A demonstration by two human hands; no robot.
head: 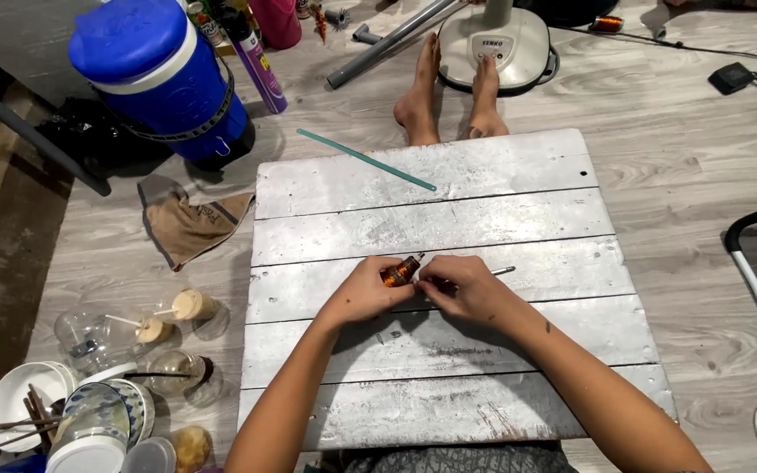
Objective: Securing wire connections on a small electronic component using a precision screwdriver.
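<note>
1. Head view: my left hand [365, 293] had its fingers clamped on a small copper-wound coil [401, 271] above the middle of the white plank table [449, 412].
2. My right hand [462, 289] pinched the coil's near end; a teal ruler [365, 159] lay at the table's far edge.

I have just the one view here, from the camera worn on the person's head, looking steeply down and slightly forward over a white plank board [431, 350] lying on the floor. It sits close enough that both forearms enter from the bottom edge and the left hand [365, 293] and right hand [466, 289] meet near the centre of my picture. The far edge of the frame reaches a pair of bare feet [453, 92] and a white fan base [497, 44]; the left side takes in a blue cooler jug [164, 79]. With no second view, nothing overlaps
</note>
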